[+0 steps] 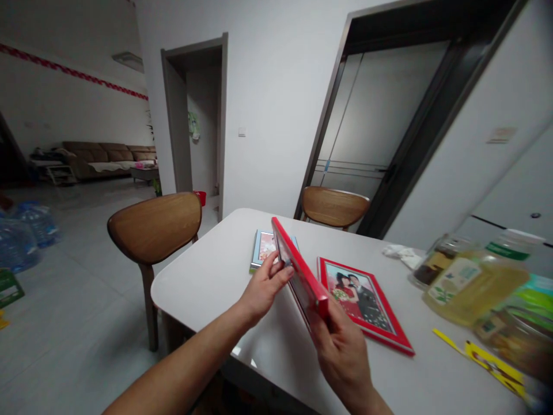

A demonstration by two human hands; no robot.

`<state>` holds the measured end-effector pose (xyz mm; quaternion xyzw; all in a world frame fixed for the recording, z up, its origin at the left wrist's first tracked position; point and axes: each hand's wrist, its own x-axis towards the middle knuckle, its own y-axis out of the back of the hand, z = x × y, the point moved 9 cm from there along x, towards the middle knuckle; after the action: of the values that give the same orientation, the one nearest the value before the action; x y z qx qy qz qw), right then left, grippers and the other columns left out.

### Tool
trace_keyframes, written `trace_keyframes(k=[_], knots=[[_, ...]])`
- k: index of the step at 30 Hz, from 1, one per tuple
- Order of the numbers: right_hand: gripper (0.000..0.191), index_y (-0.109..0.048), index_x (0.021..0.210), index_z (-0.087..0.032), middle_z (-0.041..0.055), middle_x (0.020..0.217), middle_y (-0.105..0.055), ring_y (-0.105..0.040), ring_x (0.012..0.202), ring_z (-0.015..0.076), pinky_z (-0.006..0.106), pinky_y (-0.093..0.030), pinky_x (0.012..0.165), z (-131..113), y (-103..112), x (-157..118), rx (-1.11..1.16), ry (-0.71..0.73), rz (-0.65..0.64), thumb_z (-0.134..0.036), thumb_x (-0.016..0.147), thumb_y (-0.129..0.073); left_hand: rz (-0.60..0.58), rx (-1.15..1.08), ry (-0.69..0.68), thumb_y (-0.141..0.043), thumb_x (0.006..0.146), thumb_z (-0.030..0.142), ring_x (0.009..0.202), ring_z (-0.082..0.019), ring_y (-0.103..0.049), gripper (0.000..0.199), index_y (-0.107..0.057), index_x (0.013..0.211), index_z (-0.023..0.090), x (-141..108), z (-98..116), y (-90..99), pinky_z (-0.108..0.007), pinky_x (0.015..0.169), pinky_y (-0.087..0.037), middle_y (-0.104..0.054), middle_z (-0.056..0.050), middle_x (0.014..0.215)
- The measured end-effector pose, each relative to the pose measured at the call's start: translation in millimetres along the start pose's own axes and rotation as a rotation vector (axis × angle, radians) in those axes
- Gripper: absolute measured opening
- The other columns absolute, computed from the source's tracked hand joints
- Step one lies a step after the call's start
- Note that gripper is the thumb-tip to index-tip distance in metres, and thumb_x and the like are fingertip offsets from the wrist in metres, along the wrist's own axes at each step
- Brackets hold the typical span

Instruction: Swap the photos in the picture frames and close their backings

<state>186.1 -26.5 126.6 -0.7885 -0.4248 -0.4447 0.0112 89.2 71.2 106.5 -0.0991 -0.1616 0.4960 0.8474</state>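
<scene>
A red-edged picture frame [298, 262] is tilted up on edge above the white table, seen almost side-on. My right hand [341, 349] is closed around its near end. Bent fingers and thumb of my left hand [264, 282] are at its left side, touching it; exactly what they pinch there is hard to see. To the right lies a second red picture frame [400, 329], face up, with a photo of a couple in it. Partly hidden behind the raised frame is a light-blue framed photo [259, 248], lying on the table, apparently on top of something with a green edge.
At the table's [194, 282] right side stand an oil bottle [479, 282], glass jars [436, 262], crumpled tissue [401, 253] and a yellow strip [495, 366]. Wooden chairs [158, 222] stand at the left and far sides. Large water bottles [37, 225] are on the floor.
</scene>
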Motion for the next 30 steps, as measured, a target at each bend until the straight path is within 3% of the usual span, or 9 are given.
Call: trace_keyframes(k=[3, 8, 12, 16, 22, 26, 30], knots=[[0.05, -0.036, 0.124, -0.02, 0.0082, 0.122, -0.047, -0.045, 0.11, 0.0209, 0.037, -0.041, 0.088, -29, -13, -25, -0.164, 0.286, -0.179, -0.017, 0.075, -0.044, -0.039, -0.123, 0.016, -0.059, 0.07, 0.039, 0.101, -0.024, -0.051, 0.066, -0.031, 0.124, 0.014, -16, 3, -1.0, -0.037, 0.09, -0.034, -0.058, -0.011, 0.106], [0.064, -0.013, 0.133, -0.024, 0.0053, 0.131, -0.035, -0.038, 0.115, 0.0214, 0.037, -0.044, 0.087, -34, -35, -68, -0.243, 0.435, -0.304, -0.013, 0.075, -0.039, -0.108, -0.083, 0.049, -0.062, 0.064, 0.028, 0.097, -0.024, -0.053, 0.058, -0.041, 0.116, 0.014, -38, -7, 12.8, -0.036, 0.086, -0.039, -0.058, -0.009, 0.106], [0.061, -0.016, 0.132, -0.02, 0.0066, 0.131, -0.034, -0.038, 0.115, 0.0223, 0.036, -0.044, 0.087, -25, -51, -92, -0.233, 0.446, -0.307, -0.013, 0.076, -0.038, -0.121, -0.004, 0.126, -0.056, 0.063, 0.021, 0.096, -0.023, -0.054, 0.052, -0.045, 0.113, 0.014, -47, -23, 25.7, -0.036, 0.085, -0.04, -0.059, -0.008, 0.106], [0.06, -0.019, 0.131, -0.02, 0.0082, 0.126, -0.042, -0.04, 0.114, 0.0215, 0.037, -0.045, 0.086, -21, -70, -98, -0.295, 0.442, -0.317, -0.011, 0.075, -0.037, -0.097, 0.103, 0.104, -0.047, 0.064, 0.011, 0.094, -0.021, -0.055, 0.051, -0.042, 0.114, 0.015, -43, -36, 40.7, -0.034, 0.082, -0.042, -0.058, -0.007, 0.107], [0.047, -0.045, 0.118, -0.014, 0.0133, 0.116, -0.051, -0.047, 0.107, 0.0236, 0.038, -0.046, 0.083, -9, -113, -100, -0.397, 0.374, -0.425, -0.007, 0.072, -0.039, 0.08, 0.909, 0.047, -0.049, 0.064, 0.012, 0.101, -0.022, -0.05, 0.056, -0.036, 0.118, 0.017, -32, -53, 81.1, -0.034, 0.089, -0.036, -0.056, -0.006, 0.109], [0.044, -0.051, 0.113, -0.017, 0.0116, 0.112, -0.055, -0.049, 0.105, 0.0228, 0.038, -0.045, 0.085, -4, -127, -107, -0.372, 0.327, -0.482, -0.006, 0.071, -0.041, 0.072, 1.125, -0.003, -0.047, 0.063, 0.01, 0.113, -0.022, -0.039, 0.062, -0.031, 0.123, 0.017, -29, -56, 84.3, -0.038, 0.099, -0.022, -0.047, -0.008, 0.121], [0.04, -0.053, 0.11, -0.017, 0.0114, 0.111, -0.056, -0.051, 0.102, 0.0234, 0.037, -0.046, 0.083, -10, -123, -101, -0.329, 0.322, -0.584, -0.014, 0.07, -0.048, 0.031, 1.238, -0.024, -0.046, 0.065, 0.013, 0.12, -0.021, -0.03, 0.062, -0.03, 0.125, 0.012, -26, -63, 82.1, -0.038, 0.102, -0.015, -0.037, -0.011, 0.13]])
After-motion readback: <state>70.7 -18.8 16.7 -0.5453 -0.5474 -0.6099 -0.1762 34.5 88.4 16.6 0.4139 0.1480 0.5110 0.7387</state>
